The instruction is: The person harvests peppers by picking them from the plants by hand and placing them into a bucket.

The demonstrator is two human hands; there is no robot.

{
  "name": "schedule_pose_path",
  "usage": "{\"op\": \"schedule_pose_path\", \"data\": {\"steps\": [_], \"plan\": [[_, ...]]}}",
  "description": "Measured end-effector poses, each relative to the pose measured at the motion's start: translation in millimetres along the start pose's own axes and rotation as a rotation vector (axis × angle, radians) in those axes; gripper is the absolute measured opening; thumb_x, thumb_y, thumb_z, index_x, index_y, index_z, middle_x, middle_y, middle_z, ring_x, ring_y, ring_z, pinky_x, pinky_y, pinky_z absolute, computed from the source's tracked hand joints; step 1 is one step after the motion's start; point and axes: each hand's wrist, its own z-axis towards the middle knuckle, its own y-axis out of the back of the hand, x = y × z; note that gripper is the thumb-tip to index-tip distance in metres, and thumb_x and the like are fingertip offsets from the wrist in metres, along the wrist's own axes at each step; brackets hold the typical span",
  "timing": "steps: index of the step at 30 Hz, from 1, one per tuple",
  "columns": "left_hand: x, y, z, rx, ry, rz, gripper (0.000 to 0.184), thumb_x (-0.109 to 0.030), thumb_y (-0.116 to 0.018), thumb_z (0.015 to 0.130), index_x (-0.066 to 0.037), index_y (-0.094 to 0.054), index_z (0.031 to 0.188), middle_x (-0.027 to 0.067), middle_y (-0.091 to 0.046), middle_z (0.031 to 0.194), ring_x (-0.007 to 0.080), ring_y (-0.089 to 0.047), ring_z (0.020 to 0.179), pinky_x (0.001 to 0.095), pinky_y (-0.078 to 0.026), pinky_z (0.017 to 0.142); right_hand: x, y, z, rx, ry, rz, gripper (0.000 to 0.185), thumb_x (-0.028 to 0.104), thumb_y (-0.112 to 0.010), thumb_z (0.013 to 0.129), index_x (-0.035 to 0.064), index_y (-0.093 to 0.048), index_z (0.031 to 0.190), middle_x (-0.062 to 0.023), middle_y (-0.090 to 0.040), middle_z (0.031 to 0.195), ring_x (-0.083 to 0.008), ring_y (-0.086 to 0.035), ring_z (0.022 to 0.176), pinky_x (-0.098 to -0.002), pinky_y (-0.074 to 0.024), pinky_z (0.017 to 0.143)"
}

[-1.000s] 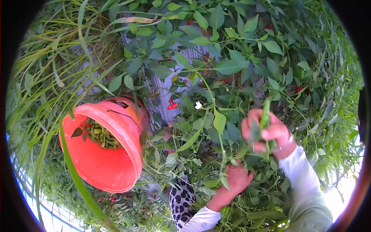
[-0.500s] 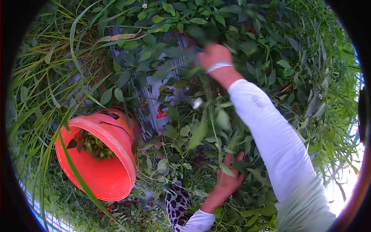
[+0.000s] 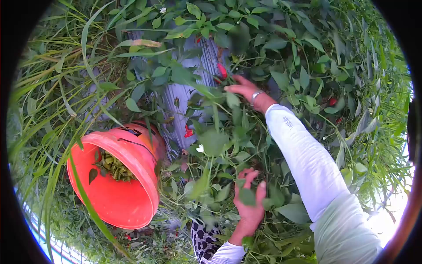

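Note:
My right hand (image 3: 248, 90) reaches into the leafy plants from the right, its visible fingers apart beside stems and leaves. Just past its fingertips hangs a red pepper (image 3: 222, 71). Lower down, my left hand (image 3: 250, 204) is among the foliage, palm up with fingers spread, and a leaf covers part of it. An orange-red bucket (image 3: 116, 200) lies tilted at the left, its mouth facing the lower left. Green peppers (image 3: 115, 167) are heaped inside. Another red pepper (image 3: 188, 130) shows between the bucket and my right hand.
Long grass blades (image 3: 48, 101) rise at the left, and one crosses the bucket mouth. Pale ground sheeting (image 3: 178, 116) shows between the plants. Below is a patterned cloth (image 3: 203, 240) beside my left sleeve. More red peppers (image 3: 332, 101) hang at the right.
My right hand has gone from above my left hand, where it held something green, up to the plants; the green thing no longer shows. My left hand's fingers have spread. Leaves have shifted.

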Motion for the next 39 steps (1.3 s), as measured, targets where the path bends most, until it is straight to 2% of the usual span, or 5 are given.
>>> {"op": "schedule_pose_path", "data": {"steps": [3,14,19,28,39], "plan": [[3,-3,-4,-0.165,0.196,-0.413,0.03,-0.002,-0.056,0.081,0.0,-0.054,0.112,0.0103,-0.054,0.117,0.019,-0.051,0.108,0.0311,-0.039,0.092,16,6,-10,-0.023,-0.311,0.082,0.07,0.033,-0.072,0.071,0.0033,-0.045,0.128,-0.0117,-0.056,0.114,-0.0184,-0.054,0.099,-0.0315,-0.0421,0.087],[48,54,48,-0.436,0.447,-0.875,0.042,-0.019,-0.047,0.089,-0.005,-0.04,0.128,0.0124,-0.048,0.127,0.0263,-0.048,0.115,0.0396,-0.037,0.098,-6,14,-57,0.305,0.162,-0.035,0.063,0.024,-0.069,0.07,0.0169,-0.047,0.129,-0.0037,-0.063,0.089,-0.0117,-0.056,0.063,-0.0243,-0.0454,0.058],[93,73,211,0.279,-0.067,-0.872,0.052,-0.039,-0.05,0.089,-0.003,-0.04,0.126,0.015,-0.047,0.127,0.0284,-0.048,0.114,0.0417,-0.035,0.102,7,19,-62,0.279,0.202,-0.245,0.065,0.033,-0.067,0.071,0.0128,-0.046,0.129,-0.0113,-0.061,0.102,-0.0206,-0.058,0.088,-0.0319,-0.0439,0.081],[-19,-18,278,0.859,0.189,-0.612,0.073,-0.044,-0.053,0.083,0.005,-0.033,0.133,0.0195,-0.056,0.113,0.03,-0.051,0.11,0.0424,-0.037,0.098,6,37,-80,0.232,0.273,-0.053,0.062,0.041,-0.062,0.077,0.0042,-0.045,0.124,-0.0178,-0.054,0.112,-0.0262,-0.051,0.109,-0.0327,-0.038,0.093],[-19,18,161,0.777,-0.077,-0.284,0.055,-0.014,-0.062,0.072,-0.002,-0.046,0.123,0.0155,-0.052,0.12,0.0268,-0.046,0.117,0.0418,-0.033,0.102,-25,19,-119,0.118,0.753,-0.4,0.059,0.027,-0.066,0.071,0.0073,-0.046,0.123,-0.0139,-0.054,0.116,-0.0314,-0.053,0.107,-0.0399,-0.0385,0.094]]}}
